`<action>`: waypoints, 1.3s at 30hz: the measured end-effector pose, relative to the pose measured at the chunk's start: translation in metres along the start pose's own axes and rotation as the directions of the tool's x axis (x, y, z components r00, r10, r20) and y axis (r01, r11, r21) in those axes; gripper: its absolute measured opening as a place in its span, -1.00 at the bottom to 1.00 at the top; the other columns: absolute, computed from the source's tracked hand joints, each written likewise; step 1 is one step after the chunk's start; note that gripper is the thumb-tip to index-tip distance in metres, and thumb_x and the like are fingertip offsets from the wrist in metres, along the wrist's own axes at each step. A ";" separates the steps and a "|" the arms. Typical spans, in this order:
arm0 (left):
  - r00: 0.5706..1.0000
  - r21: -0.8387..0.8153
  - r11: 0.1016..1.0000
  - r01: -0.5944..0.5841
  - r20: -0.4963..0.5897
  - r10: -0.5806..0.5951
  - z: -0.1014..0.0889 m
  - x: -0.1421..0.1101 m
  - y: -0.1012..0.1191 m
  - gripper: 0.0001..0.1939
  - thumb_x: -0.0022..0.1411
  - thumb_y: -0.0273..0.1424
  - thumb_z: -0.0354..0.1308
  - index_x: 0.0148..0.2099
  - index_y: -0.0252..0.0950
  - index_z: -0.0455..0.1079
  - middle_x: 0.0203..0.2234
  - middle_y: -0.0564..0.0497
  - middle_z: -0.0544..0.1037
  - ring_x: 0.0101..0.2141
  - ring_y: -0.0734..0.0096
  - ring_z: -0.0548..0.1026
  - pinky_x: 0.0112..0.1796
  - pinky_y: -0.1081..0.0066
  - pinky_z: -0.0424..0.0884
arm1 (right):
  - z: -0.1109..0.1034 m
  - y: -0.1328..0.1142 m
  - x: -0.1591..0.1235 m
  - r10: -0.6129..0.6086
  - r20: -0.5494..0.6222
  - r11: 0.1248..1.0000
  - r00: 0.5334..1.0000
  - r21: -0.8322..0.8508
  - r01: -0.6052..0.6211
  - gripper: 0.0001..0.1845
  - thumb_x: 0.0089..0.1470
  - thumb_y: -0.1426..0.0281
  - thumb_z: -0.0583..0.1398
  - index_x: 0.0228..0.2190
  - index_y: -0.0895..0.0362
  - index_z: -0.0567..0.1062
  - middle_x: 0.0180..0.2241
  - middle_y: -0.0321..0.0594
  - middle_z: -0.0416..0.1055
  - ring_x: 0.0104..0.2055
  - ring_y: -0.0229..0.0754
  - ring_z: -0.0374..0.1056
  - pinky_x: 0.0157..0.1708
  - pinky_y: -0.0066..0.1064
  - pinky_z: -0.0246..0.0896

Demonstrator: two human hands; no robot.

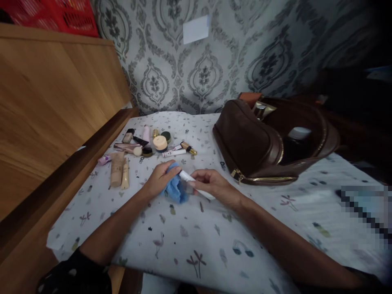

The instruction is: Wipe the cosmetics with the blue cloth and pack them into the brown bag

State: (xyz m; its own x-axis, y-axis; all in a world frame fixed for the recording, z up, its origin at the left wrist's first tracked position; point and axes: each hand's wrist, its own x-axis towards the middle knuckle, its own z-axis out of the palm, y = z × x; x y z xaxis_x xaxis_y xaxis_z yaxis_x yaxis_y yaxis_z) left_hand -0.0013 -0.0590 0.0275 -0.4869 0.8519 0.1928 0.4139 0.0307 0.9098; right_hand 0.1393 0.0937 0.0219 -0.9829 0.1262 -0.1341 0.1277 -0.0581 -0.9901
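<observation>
A blue cloth [177, 190] is bunched in my left hand [157, 179], its loose part hanging below the fingers. My right hand [217, 185] grips a slim white tube [186, 177], whose dark end meets the cloth at my left thumb. Both hands are over the middle of the printed white cover [183, 228]. Just beyond them lie a white stick [174, 153] with pink marks and a black-and-gold tube [188, 148]. A round beige jar [160, 143] stands behind these. To the left are a tan squeeze tube [116, 170] and a narrower beige tube [125, 174].
A brown zippered bag [241, 134] lies open at the right, with cosmetics inside. At the left rises a wooden panel [61, 85], with a red plastic basket [76, 18] above it. Patterned wallpaper [202, 77] closes off the back. A blurred-out patch covers something at far right.
</observation>
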 end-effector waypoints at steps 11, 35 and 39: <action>1.000 -0.014 1.000 -0.008 0.029 0.009 -0.002 -0.001 0.004 -0.63 0.32 -0.09 0.03 -0.28 -0.31 0.35 -0.50 0.11 0.28 -0.47 0.49 0.25 -0.44 0.50 0.20 | 0.003 0.000 0.001 -0.128 -0.055 0.971 0.990 -0.211 0.113 -0.46 -0.08 -0.09 0.29 -0.48 0.16 0.40 -0.58 -0.37 0.28 -0.54 -0.35 0.10 -0.55 -0.47 -0.07; 0.998 -0.105 0.993 0.059 -0.030 -0.062 0.001 -0.003 0.005 -0.64 0.26 -0.07 0.13 -0.17 -0.29 0.41 -0.54 0.11 0.29 -0.54 0.52 0.23 -0.54 0.54 0.16 | 0.007 0.000 0.001 -0.115 -0.137 0.993 0.984 -0.041 0.111 -0.48 -0.21 0.03 0.41 -0.41 0.13 0.36 -0.48 -0.37 0.34 -0.48 -0.34 0.22 -0.49 -0.47 0.07; 0.998 -0.127 0.990 0.057 0.005 -0.057 0.000 -0.005 0.010 -0.64 0.25 -0.07 0.13 -0.18 -0.29 0.40 -0.55 0.12 0.26 -0.54 0.53 0.21 -0.54 0.54 0.16 | 0.004 -0.002 0.000 -0.072 -0.093 0.997 0.993 -0.031 0.069 -0.49 -0.13 -0.05 0.34 -0.44 0.15 0.41 -0.58 -0.36 0.34 -0.56 -0.34 0.20 -0.54 -0.46 0.04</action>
State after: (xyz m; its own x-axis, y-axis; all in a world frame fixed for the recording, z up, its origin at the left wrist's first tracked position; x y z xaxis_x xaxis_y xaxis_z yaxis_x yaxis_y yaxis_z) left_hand 0.0055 -0.0626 0.0355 -0.5056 0.8515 0.1388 0.2848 0.0129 0.9585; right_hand 0.1384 0.0902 0.0239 -0.9728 0.2219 -0.0659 0.0634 -0.0180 -0.9978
